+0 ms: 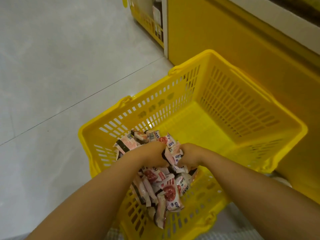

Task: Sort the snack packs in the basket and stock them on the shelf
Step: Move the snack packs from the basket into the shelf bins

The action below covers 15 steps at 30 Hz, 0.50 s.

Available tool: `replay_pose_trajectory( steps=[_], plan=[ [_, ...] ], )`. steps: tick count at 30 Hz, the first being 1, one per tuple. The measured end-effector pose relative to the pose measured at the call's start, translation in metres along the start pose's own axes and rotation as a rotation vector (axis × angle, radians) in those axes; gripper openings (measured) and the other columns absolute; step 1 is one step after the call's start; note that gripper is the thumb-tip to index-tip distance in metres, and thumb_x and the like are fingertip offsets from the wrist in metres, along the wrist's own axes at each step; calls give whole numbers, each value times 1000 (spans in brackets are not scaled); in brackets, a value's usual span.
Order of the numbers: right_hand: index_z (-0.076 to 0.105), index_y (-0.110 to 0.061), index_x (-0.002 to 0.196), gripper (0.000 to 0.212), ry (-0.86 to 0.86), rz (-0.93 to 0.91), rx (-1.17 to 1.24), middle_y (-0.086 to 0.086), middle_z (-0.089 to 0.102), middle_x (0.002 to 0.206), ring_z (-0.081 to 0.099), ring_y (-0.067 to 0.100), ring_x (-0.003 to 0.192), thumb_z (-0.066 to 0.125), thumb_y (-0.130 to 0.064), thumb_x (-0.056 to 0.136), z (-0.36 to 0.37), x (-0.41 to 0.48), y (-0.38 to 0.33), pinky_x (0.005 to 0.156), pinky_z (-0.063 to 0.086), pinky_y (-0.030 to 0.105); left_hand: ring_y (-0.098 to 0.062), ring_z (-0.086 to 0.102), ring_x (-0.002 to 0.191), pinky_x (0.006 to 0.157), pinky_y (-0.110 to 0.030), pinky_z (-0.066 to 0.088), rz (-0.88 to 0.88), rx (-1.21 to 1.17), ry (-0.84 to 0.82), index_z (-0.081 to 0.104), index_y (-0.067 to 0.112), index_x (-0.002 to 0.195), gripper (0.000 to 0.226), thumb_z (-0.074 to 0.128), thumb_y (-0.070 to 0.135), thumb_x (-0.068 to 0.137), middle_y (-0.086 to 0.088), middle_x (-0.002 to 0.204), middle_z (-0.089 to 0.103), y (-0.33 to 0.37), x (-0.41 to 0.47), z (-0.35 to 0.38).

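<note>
No text can be read with certainty. Snack packs in the basket: printed characters and a round blue logo, all too blurred to read. Barcodes on two packs at the pile's 12 o'clock edge: digits unreadable. White label on a dark item at 12 o'clock of the view: unreadable.

The basket is bright yellow, its walls a grid of slots. The snack packs are white and pink with red round prints and black ends. The floor is pale grey.
</note>
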State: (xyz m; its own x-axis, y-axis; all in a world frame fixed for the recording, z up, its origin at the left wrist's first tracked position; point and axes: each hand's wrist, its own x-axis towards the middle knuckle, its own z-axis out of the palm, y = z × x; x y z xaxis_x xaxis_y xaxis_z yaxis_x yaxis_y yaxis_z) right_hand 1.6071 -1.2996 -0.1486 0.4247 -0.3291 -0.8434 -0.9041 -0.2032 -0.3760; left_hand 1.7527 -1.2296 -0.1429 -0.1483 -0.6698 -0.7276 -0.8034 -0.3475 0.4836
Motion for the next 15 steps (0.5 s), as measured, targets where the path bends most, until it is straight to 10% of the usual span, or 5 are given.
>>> replay_pose_trajectory(
  steps=[6, 10, 15],
  plan=[
    [54, -11, 112, 30, 297, -123, 381, 15, 62, 103, 59, 26, 81, 65, -5, 85, -52, -29, 25, 70, 54, 41, -1, 62, 71, 58, -14, 52, 43, -476, 290, 59, 24, 98, 11, 63, 32, 92, -2, 92, 62, -1, -8, -26],
    [57, -17, 107, 28, 299, -231, 899, 8, 61, 100, 65, 19, 84, 58, 4, 89, -81, -60, 35, 71, 59, 47, -22, 70, 91, 62, -27, 58, 6, -962, 325, 57, 26, 113, 19, 59, 30, 95, -4, 111, 62, 12, -16, -39],
    [53, -21, 116, 32, 300, -195, 653, 4, 64, 98, 61, 13, 77, 55, -3, 91, -91, -77, 24, 52, 53, 27, -18, 73, 85, 54, -18, 51, 137, -1087, 351, 57, 28, 117, 22, 57, 32, 96, 2, 108, 69, 33, -24, -43]
  ],
)
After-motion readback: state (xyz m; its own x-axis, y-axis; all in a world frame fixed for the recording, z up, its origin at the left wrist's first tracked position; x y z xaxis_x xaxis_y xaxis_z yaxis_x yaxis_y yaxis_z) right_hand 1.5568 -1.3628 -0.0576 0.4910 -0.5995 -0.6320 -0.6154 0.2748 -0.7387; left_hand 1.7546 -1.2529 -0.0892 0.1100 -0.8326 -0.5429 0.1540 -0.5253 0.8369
